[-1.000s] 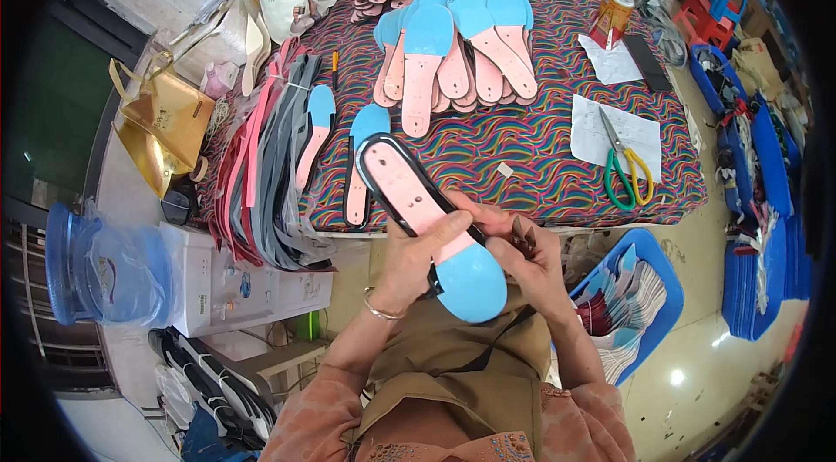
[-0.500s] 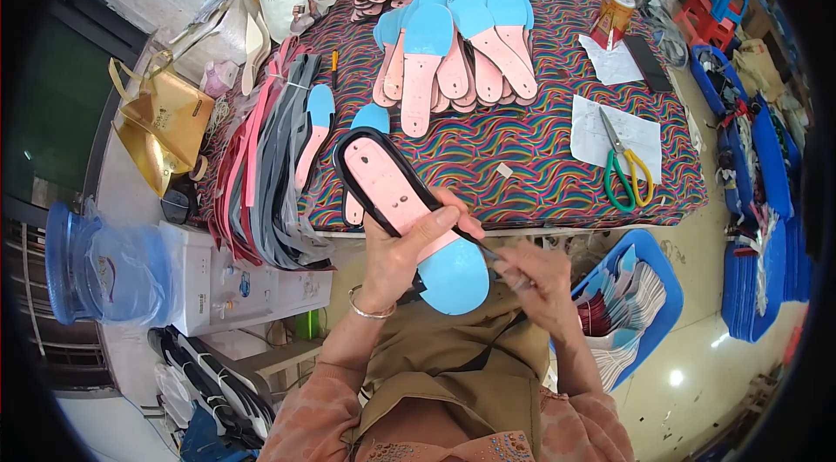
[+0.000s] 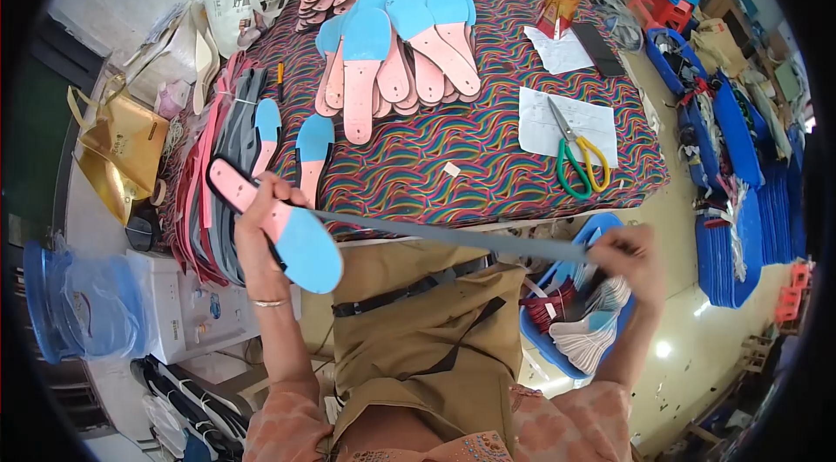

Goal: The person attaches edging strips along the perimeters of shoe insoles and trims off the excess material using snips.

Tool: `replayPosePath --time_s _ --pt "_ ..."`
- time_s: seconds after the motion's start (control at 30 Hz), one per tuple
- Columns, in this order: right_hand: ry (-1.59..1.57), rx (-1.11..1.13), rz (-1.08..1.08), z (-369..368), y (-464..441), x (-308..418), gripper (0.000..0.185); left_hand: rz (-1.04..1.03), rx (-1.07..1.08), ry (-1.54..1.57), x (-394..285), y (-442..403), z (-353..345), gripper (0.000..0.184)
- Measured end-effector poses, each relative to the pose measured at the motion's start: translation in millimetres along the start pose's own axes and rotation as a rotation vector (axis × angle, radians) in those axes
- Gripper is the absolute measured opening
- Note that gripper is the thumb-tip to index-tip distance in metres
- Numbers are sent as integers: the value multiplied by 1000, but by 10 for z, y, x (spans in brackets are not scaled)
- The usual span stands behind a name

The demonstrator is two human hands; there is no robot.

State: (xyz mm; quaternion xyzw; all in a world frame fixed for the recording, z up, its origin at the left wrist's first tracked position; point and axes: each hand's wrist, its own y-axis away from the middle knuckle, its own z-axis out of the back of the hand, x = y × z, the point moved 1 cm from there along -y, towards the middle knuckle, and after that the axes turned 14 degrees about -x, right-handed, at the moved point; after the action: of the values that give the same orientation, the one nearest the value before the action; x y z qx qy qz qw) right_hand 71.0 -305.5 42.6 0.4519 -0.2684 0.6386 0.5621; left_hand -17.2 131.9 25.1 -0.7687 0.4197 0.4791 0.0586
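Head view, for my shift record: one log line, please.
left hand: grips insole | right hand: holds grey strip | strip: stretched between hands | scissors: partly on paper

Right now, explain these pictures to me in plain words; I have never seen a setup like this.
There is no machine here: a person works with two bare hands, and a camera worn on the head looks forward and down at them. The left hand holds a pink-and-blue insole. A long grey strip stretches from beside it to the right hand, which grips the other end.

On the table's wavy-patterned cloth lie piled insoles, a bundle of pink and grey strips, and scissors resting partly on a paper sheet. A bottle stands further back.
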Motion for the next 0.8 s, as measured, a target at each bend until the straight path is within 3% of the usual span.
replayPosePath --time_s 0.07,0.13,0.2,0.27,0.37,0.43,0.47,0.5,0.57,0.67,0.8 --pt "-7 -378 124 290 -193 113 14 74 -7 1 34 -1 205 16" --pt "60 -453 185 387 -440 231 17 138 4 6 222 40 248 17" --pt "311 -653 383 437 -832 239 19 186 20 -64 400 170 151 17" --pt "528 -850 505 442 -1307 147 22 332 -1 83 629 261 11 16" --pt "594 -1017 520 278 -1832 -119 25 462 63 181 858 338 -177 14" --pt "280 -948 535 -119 -1677 -21 25 462 50 193 945 352 -325 13" --pt "47 -807 578 -398 -1499 43 26 459 16 194 973 373 -392 13" --pt "13 -653 532 -671 -1289 37 28 460 -17 192 995 379 -424 13" --pt "-306 -244 188 -1144 -641 290 41 448 -5 211 1033 353 -421 14" --pt "-747 150 -77 -1664 -125 132 47 432 16 239 1030 361 -442 16" --pt "-1036 126 -226 -2037 148 -18 39 419 9 218 984 404 -457 17"
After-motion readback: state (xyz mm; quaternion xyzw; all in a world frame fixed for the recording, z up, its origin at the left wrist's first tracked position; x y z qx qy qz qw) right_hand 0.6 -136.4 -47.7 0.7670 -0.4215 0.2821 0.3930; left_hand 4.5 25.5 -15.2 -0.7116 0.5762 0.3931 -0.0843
